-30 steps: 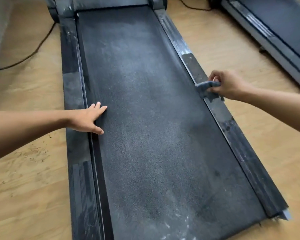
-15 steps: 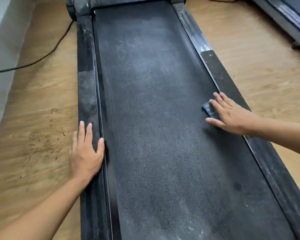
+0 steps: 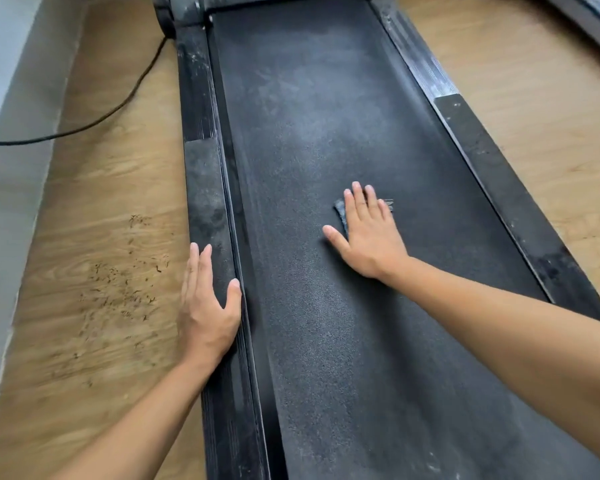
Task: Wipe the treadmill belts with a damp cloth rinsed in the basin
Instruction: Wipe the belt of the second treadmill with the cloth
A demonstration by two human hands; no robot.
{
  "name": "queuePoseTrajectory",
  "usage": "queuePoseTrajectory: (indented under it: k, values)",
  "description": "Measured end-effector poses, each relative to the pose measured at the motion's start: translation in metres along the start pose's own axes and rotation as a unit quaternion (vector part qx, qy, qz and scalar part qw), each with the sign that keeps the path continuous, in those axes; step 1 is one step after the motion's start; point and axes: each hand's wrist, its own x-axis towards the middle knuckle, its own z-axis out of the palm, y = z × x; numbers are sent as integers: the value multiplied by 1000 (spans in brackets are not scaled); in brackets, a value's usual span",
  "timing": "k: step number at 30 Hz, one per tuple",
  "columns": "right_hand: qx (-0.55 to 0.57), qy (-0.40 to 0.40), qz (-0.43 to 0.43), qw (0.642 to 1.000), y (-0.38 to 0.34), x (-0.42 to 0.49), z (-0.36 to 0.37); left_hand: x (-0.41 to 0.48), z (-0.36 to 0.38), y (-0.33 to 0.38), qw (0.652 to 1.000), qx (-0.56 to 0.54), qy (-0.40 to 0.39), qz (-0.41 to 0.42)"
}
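Wiping step: right hand (image 3: pixel 368 233), fingers flat, presses cloth (image 3: pixel 340 211) on belt (image 3: pixel 326 98) mid-width; left hand (image 3: pixel 207 306), flat and empty, braces on left rail (image 3: pixel 201 188); next move probably needs a firm sweep across the belt.

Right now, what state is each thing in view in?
left hand, open, flat on the left side rail
right hand, open, fingers straight, pressing the cloth onto the belt
cloth, flattened under the right hand, mid-belt
belt, dusty, grey film across it
left side rail, dusty
right side rail, dusty, smudged
cable, lying loose on the floor
floor, brown specks beside the left hand
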Motion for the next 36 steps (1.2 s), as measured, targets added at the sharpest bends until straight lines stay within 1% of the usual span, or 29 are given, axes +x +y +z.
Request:
queuePoseTrajectory:
  k: [3, 5, 7, 9, 12, 15, 19, 21, 22, 23, 25, 26, 28, 31, 34, 36]
  values:
    - [4, -8, -114, 993, -74, -4, 16, 2, 3, -2, 1000, 16, -1, -2]
    - [-17, -18, -207, 978, -114, -18, 32, 3, 5, -4, 999, 41, 1, -2]
    - [-50, -21, -261, 964, -130, -32, 42, 3, 6, -4, 998, 57, 1, 2]
    - [-72, -22, -276, 958, -119, -33, 40, 4, 7, -7, 998, 70, -1, 7]
    - [-81, -30, -239, 967, -63, -30, 23, 5, 11, -10, 997, 82, 3, 13]
    - [-96, -46, -169, 980, 24, -43, 5, 5, 12, -11, 996, 91, 1, 9]
    - [-97, -87, -27, 991, 164, -84, -30, 5, 12, -10, 995, 102, -5, 6]
    - [-107, -105, 0, 989, 200, -102, -37, 4, 13, -9, 995, 102, -8, -1]
    - [-100, -107, 6, 989, 203, -106, -34, 4, 12, -9, 995, 98, -8, 0]
    - [-76, -102, 27, 992, 196, -106, -29, 4, 11, -9, 996, 86, -6, 5]
    - [-28, -65, 77, 995, 169, -98, -18, 6, 8, -9, 999, 31, -7, 7]
    - [-20, -46, 74, 996, 153, -92, -12, 7, 6, -9, 1000, 2, -4, 2]
    - [-20, -38, 19, 999, 114, -80, -2, 6, 4, -10, 999, -33, 3, -11]
    - [-15, -40, -89, 995, 39, -67, 7, 4, 4, -10, 997, -72, -2, -36]
    - [-9, -56, -196, 979, -51, -65, 29, 4, 1, -11, 991, -123, -6, -59]
    - [-28, -63, -264, 962, -99, -74, 43, 5, 0, -12, 991, -121, -11, -46]
